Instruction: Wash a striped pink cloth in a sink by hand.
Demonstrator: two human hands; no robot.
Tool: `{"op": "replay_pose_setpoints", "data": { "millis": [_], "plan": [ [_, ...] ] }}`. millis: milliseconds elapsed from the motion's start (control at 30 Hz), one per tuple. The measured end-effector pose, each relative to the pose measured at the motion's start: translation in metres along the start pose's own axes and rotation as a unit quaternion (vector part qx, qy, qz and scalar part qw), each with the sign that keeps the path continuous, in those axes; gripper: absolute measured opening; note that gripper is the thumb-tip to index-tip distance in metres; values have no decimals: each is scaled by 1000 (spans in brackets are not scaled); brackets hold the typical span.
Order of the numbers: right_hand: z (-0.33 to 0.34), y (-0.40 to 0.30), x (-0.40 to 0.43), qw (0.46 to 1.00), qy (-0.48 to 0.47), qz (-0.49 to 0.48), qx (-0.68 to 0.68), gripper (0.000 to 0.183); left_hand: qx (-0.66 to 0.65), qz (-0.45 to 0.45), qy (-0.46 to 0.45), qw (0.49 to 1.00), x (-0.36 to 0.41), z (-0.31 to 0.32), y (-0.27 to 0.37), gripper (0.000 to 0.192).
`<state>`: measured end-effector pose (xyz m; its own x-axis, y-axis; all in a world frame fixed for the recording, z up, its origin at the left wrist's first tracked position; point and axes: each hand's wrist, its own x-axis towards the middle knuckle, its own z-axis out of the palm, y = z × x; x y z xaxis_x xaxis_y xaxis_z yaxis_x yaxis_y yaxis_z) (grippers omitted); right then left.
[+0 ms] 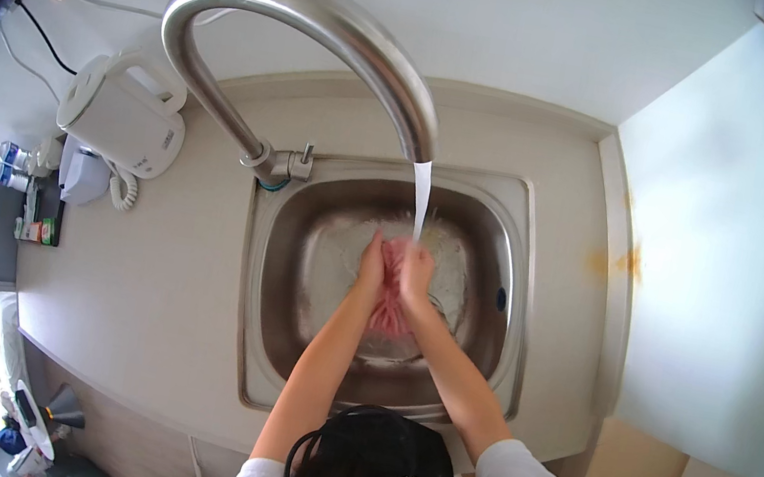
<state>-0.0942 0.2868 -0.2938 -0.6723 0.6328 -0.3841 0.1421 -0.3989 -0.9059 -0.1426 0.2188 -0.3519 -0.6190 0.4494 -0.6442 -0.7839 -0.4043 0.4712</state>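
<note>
Both of my hands are low in a stainless steel sink (284, 298), gripping a pink cloth (389, 314) between them. My left hand (371, 263) holds the cloth's left side. On its right side is my right hand (417, 273), a little blurred, right under the running water (421, 196). The stream falls from a curved metal faucet (327, 12) that arches over the basin from the left. Wet, gathered folds of the cloth spread out below my wrists. Parts of the fingers are hidden by blur and by the cloth.
The faucet's base and lever (293, 164) stand at the sink's back left corner. On the counter (144, 292) to the left are a white electric kettle (129, 119), a white corded device (84, 175) and a dark tray (48, 218) with small items. A wall (715, 288) borders the right.
</note>
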Motion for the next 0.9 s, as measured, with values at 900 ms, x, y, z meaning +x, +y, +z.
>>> {"op": "replay_pose_setpoints", "data": {
  "millis": [900],
  "plan": [
    [12, -59, -2, 925, -71, 334, 165, 47, 868, 473, 100, 111, -139, 88, 206, 47]
  ]
}}
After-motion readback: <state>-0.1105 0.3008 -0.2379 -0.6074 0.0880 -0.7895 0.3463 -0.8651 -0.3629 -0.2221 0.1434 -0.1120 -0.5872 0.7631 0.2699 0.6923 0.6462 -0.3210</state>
